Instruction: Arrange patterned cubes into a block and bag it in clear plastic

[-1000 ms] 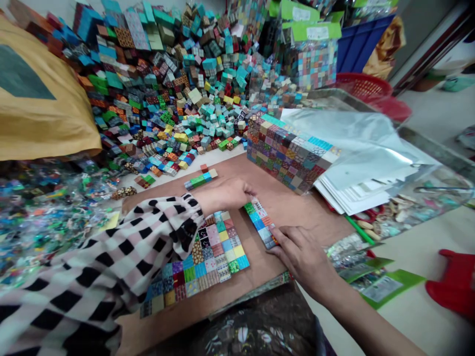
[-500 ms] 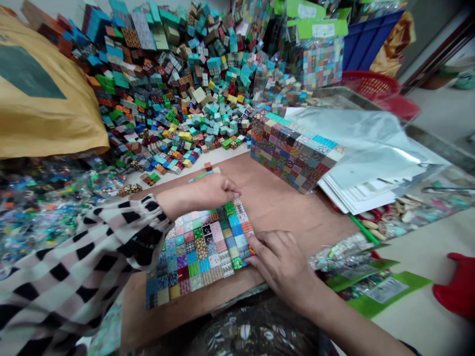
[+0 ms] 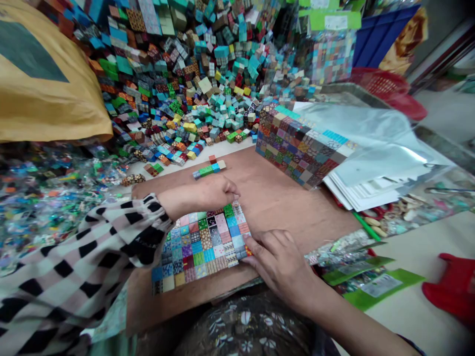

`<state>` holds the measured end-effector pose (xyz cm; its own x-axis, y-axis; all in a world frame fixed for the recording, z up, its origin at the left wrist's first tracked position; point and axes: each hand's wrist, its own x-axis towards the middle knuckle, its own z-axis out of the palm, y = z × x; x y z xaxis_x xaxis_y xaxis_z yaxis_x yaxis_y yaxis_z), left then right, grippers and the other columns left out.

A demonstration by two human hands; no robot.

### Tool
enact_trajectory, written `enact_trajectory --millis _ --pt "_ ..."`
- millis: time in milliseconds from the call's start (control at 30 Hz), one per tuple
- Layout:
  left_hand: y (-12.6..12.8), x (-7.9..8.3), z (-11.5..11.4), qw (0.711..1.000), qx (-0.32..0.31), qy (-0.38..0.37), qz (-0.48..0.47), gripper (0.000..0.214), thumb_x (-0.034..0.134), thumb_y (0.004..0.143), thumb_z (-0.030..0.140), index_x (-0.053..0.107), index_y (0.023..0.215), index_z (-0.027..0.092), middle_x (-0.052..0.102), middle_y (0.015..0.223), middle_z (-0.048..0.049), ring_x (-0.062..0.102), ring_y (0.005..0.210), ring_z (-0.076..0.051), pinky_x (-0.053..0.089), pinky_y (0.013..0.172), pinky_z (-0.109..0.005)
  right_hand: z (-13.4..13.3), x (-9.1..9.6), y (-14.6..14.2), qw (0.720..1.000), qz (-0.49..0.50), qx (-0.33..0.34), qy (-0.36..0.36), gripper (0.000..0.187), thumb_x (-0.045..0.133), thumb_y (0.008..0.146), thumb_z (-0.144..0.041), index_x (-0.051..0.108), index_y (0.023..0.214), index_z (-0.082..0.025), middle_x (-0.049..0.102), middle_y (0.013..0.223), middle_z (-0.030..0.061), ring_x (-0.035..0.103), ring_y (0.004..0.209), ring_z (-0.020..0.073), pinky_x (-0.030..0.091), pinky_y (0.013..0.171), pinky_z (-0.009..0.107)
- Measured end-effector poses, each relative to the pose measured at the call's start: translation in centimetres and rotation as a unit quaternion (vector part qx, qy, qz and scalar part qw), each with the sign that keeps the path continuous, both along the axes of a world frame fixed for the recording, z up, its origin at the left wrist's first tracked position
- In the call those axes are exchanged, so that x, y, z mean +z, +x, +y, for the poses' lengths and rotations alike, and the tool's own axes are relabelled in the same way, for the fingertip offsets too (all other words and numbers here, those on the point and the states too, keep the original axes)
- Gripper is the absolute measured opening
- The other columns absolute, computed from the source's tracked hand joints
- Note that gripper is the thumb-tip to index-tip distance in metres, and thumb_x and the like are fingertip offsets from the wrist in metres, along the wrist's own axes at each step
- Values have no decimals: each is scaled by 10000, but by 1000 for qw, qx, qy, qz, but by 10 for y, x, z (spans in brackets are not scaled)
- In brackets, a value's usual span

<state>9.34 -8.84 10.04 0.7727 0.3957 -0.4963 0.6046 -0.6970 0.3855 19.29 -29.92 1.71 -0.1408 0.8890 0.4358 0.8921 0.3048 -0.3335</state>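
A flat grid of small patterned cubes [image 3: 198, 247] lies in front of me on a brown board [image 3: 274, 198]. My left hand [image 3: 215, 192], in a checkered sleeve, pinches the far end of the cube row [image 3: 234, 227] along the grid's right edge. The near end of that same row is between the thumb and fingers of my right hand [image 3: 278, 264]. This row lies against the grid. My left forearm and hand hide the grid's far left part. Just beyond my left hand is a short row of cubes [image 3: 210, 169], with a reddish-brown cube [image 3: 212, 159] beside it.
A big heap of loose cubes [image 3: 208, 84] spreads behind the board. On the board's far right stands a block of stacked cubes [image 3: 297, 148], beside plastic-covered white sheets [image 3: 371, 148]. A yellow sack [image 3: 55, 89] is at left. Green-topped packets [image 3: 386, 289] lie at right.
The cube row between my hands has closed against the grid; it stood slightly apart and offset before. The short row beyond my left hand now shows more fully. The view has shifted a little.
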Motion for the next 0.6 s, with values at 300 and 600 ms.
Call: enact_trajectory --millis 300,600 --pt "-3 -3 -3 1000 -13 27 -7 302 458 884 214 741 987 194 767 1073 -62 681 903 -162 456 756 -249 -6 -1 1 1000 -1 3 -26 280 518 980 -261 610 1204 -121 672 971 111 554 890 238 437 777 390" --pt "-7 -8 -6 998 -22 48 -33 345 476 880 207 719 1122 170 730 1186 -102 670 1043 -214 473 882 -310 -3 2 -2 1000 -15 -16 -18 378 590 929 -396 591 1235 -175 621 1200 156 527 1034 292 450 837 444"
